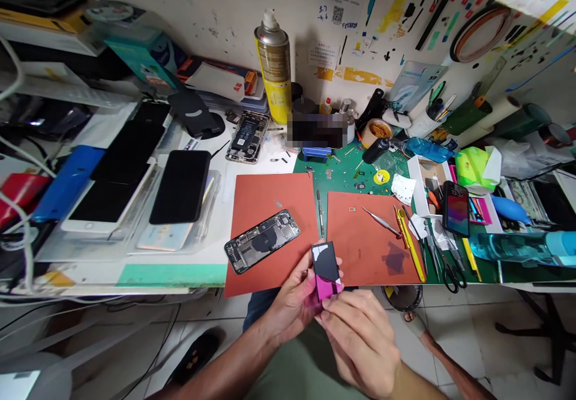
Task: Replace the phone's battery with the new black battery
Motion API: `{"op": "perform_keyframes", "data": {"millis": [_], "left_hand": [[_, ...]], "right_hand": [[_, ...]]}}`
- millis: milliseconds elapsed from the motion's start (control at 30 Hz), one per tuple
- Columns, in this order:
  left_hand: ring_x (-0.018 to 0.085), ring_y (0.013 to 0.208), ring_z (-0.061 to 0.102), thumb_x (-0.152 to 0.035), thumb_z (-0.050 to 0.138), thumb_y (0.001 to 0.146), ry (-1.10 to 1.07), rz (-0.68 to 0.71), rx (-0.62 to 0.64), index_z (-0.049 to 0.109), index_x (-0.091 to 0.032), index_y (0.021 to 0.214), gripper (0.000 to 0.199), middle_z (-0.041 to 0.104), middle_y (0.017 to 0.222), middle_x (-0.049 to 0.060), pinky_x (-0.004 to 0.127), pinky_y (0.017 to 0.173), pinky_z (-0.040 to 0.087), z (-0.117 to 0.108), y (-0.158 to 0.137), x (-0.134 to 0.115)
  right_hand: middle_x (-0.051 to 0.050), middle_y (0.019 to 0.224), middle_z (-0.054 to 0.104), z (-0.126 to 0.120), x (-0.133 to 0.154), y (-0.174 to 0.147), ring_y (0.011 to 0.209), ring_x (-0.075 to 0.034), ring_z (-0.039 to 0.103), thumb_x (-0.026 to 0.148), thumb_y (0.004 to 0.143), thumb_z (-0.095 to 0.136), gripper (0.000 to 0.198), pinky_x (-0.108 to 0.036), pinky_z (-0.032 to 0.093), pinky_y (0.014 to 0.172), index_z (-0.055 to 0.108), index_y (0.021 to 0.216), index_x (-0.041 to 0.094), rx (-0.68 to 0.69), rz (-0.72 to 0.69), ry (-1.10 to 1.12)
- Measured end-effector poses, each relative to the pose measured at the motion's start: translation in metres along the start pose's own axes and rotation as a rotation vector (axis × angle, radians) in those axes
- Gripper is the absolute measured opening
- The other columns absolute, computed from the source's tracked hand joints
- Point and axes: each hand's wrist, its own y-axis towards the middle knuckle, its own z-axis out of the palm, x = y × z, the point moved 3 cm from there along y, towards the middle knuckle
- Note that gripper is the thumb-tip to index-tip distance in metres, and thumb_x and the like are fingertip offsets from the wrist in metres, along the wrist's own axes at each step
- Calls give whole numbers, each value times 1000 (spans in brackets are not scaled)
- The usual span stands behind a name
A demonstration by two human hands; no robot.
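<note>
My left hand [294, 301] grips a black phone battery [326, 262] by its sides, over the table's front edge. Bright pink film [324, 289] covers the battery's lower part, and a pale irregular patch shows near its top. At that lower end, the fingers of my right hand [360, 328] are pinched together on the pink film's edge; the exact spot under the fingertips is hidden. An opened phone housing [263, 241] lies on the reddish-brown mat [276, 190] to the left, its inside facing up. Beyond the battery rests a slim metal pry tool [320, 214].
Tweezers [382, 221], a yellow screwdriver [411, 244] and scissors [451, 277] lie to the right. A spray can [274, 67] stands at the back. Another opened phone [248, 137] and a black-screened phone [180, 186] lie left. A person's foot [414, 322] shows below the table.
</note>
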Motion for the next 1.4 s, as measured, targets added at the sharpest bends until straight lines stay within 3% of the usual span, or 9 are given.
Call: {"op": "perform_keyframes", "data": {"millis": [167, 433, 733, 800, 900, 1033, 1100, 1267, 1400], "left_hand": [[15, 95, 75, -46, 83, 95, 6, -15, -27, 64, -37, 146, 55, 77, 128, 5, 25, 82, 62, 2, 1, 0], [19, 114, 74, -41, 81, 98, -22, 9, -38, 60, -34, 151, 57, 74, 137, 8, 32, 98, 61, -9, 7, 5], [20, 112, 75, -43, 86, 94, 8, 59, -153, 62, -35, 149, 61, 74, 139, 9, 33, 99, 60, -5, 8, 2], [21, 113, 75, -45, 88, 91, 16, 55, -169, 62, -36, 150, 65, 73, 140, 9, 35, 100, 60, -5, 9, 0], [21, 111, 75, -46, 92, 86, 40, 61, -184, 63, -36, 148, 69, 74, 138, 9, 35, 99, 62, -4, 10, -6], [20, 105, 78, -44, 97, 80, 109, 86, -222, 61, -40, 151, 80, 78, 129, 6, 29, 90, 65, -1, 8, -17], [21, 102, 79, -44, 99, 77, 155, 98, -253, 59, -39, 153, 86, 79, 127, 5, 28, 88, 67, -1, 7, -23], [23, 98, 81, -48, 105, 62, 267, 128, -325, 65, -35, 148, 95, 81, 124, 6, 27, 82, 69, 2, 2, -33], [22, 95, 81, -53, 103, 64, 310, 153, -377, 66, -38, 146, 91, 83, 120, 4, 27, 80, 69, -2, -5, -32]], "right_hand": [[-10, 96, 87, -1, 3, -6, 89, -23, 83, 6, 99, 65, 33, -35, 66, 68, 75, 129, 16, -9, -49, -13], [-4, 89, 87, 10, 14, -17, 84, -18, 82, 9, 98, 75, 13, -30, 65, 72, 80, 106, 17, -222, -30, -7], [-5, 87, 85, 2, 17, -15, 78, -17, 78, 12, 98, 77, 7, -26, 61, 63, 79, 105, 14, -8, -200, 189], [-4, 88, 85, -5, 16, -15, 77, -15, 79, 21, 108, 66, 14, -25, 63, 70, 77, 116, 17, 121, -90, 422], [-5, 85, 84, -21, 5, -27, 74, -16, 79, 33, 111, 63, 20, -25, 64, 72, 78, 117, 20, 197, 289, 723], [-5, 72, 80, -52, -29, -69, 57, -15, 72, 41, 94, 85, 22, -22, 55, 52, 84, 98, 19, 79, 986, 690], [-5, 62, 75, -74, -45, -91, 49, -14, 66, 45, 88, 89, 28, -22, 52, 47, 83, 88, 17, -58, 1174, 629], [-4, 69, 75, -127, -66, -109, 56, -16, 67, 55, 91, 82, 35, -27, 55, 54, 75, 96, 21, -444, 1192, 346], [-4, 72, 73, -128, -92, -93, 58, -17, 65, 54, 96, 74, 35, -29, 53, 54, 73, 102, 20, -445, 1162, 167]]}}
